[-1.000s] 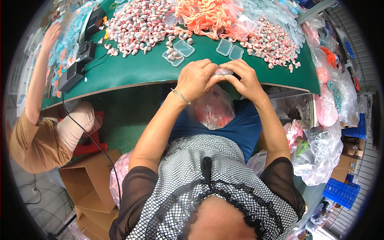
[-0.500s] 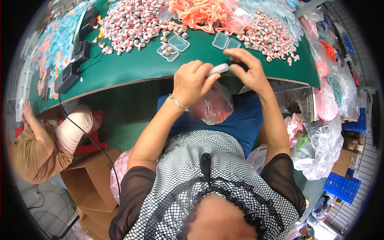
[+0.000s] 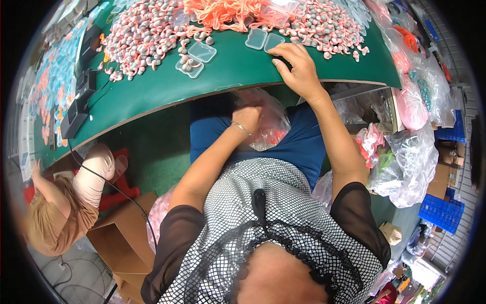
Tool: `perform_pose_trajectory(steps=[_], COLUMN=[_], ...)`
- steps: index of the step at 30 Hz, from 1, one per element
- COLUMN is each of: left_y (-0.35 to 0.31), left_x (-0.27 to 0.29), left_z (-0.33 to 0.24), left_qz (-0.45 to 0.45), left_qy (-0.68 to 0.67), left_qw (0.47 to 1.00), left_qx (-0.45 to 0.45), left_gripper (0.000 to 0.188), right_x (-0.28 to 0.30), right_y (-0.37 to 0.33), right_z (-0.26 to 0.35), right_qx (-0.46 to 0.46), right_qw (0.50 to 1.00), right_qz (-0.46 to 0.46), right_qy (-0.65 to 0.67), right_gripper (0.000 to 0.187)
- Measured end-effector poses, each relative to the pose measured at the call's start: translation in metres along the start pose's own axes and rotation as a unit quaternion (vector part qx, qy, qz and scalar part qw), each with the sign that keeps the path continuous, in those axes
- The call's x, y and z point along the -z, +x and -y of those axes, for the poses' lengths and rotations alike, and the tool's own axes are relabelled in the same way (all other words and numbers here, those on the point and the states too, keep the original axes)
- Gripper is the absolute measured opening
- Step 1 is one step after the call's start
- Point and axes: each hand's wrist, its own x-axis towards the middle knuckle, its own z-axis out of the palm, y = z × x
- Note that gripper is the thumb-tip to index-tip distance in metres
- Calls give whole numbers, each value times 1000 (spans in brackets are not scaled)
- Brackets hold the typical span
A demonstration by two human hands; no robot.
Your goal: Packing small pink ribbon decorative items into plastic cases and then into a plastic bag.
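Observation:
My right hand [image 3: 299,68] reaches over the table edge, thumb and fingers apart. Its fingertips are at the near half of an opened clear plastic case [image 3: 256,38]; whether they touch it I cannot tell. Down at my lap, my left hand [image 3: 246,119] is at a clear plastic bag [image 3: 271,121] with reddish contents. Its fingers are hidden, so what they hold does not show. Left of the right hand lies another opened clear case [image 3: 202,51], with a few small grey-and-pink ribbed pieces [image 3: 189,65] in one half.
Heaps of grey-and-pink pieces [image 3: 144,38] and orange cords [image 3: 223,14] cover the back of the green table [image 3: 223,76]. Black boxes with a cable [image 3: 76,114] stand at left. A co-worker [image 3: 61,207] sits beyond a cardboard box [image 3: 119,248]. Filled plastic bags [image 3: 412,172] are at right.
My left hand has dropped from the table edge to the bag on my lap; the small closed clear case it held is out of sight. My right hand has moved toward the opened case.

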Motion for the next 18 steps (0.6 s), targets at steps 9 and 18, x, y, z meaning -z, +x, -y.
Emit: perform_pose_trajectory(steps=[9,18], left_y=[-70,-60], left_x=[147,201], left_z=[-8,20], left_qz=[-160,-400], left_qy=[-209,-11], left_qw=[961,911], left_qx=[-85,95], left_gripper=[14,31], right_x=[0,-6], right_y=[9,11], right_z=[2,16], right_qx=[8,4], right_qw=[1000,999], right_qz=[0,13], right_qy=[-29,-52], right_gripper=[24,14])
